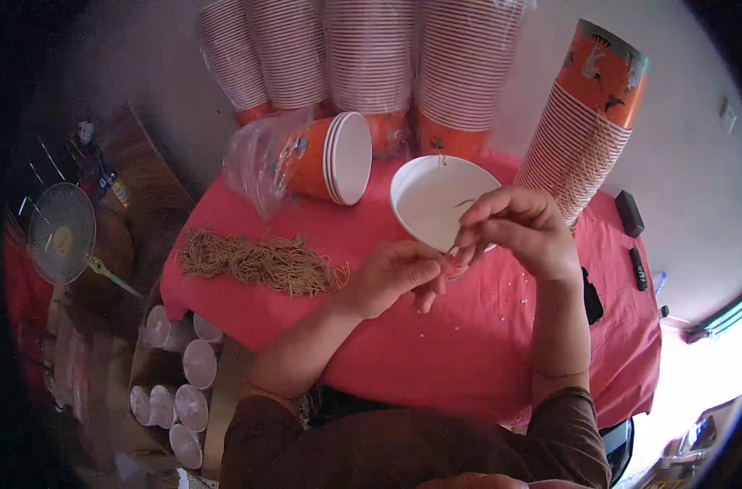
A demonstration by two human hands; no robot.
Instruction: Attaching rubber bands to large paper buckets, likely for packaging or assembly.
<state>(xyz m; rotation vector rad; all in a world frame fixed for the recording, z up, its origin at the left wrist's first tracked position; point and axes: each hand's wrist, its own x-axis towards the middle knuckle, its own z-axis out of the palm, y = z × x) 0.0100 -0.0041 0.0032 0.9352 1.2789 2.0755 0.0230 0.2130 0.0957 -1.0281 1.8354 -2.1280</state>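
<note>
Cord [452, 249] in fingertip grip, both hands [391, 275] [530, 236]

We can read no words, numbers or signs here. On the orange tub [601, 72] topping the tall right-hand stack we make out only printed motifs, and the yellowish label [121, 193] at left is too blurred for us.

My red-clothed table [436, 371] bears tan cords [261, 262]; stacked orange paper buckets [570, 159]; a white-lined bucket [432, 196]; a black box [629, 213].
</note>
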